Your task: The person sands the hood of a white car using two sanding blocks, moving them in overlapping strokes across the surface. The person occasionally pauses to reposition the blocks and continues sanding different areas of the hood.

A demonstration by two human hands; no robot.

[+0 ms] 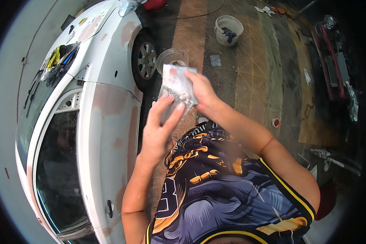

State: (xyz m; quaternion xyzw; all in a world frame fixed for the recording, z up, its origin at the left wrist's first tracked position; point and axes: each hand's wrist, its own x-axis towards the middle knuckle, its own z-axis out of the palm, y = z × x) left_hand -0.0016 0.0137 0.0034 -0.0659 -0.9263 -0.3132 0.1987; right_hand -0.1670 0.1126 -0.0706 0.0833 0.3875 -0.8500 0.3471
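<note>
The bag [179, 78] is up in the air in front of the person's shirt [215, 175], held well above the floor [252, 93]. It is clear plastic with a white upper part and a faint red mark; what lies in its lower part is too blurred to tell. The right hand [205, 90] is clamped on the bag's right edge. The left hand [158, 126] has two fingers spread apart against the bag's lower end; whether its thumb pinches from behind, I cannot tell.

Left of the hands stands a white car [114, 122] with brownish patches. Yellow and blue cloths [61, 59] lie at the hood's rear edge, by the windshield. On the floor, a basin [162, 56] sits near the wheel [145, 60], partly behind the bag. Toward the floor's far edge stands a bucket [224, 42] with a dark rag [230, 35] inside. A small packet [215, 61] lies near it, and a red roll [276, 123] lies toward the floor's right side.
</note>
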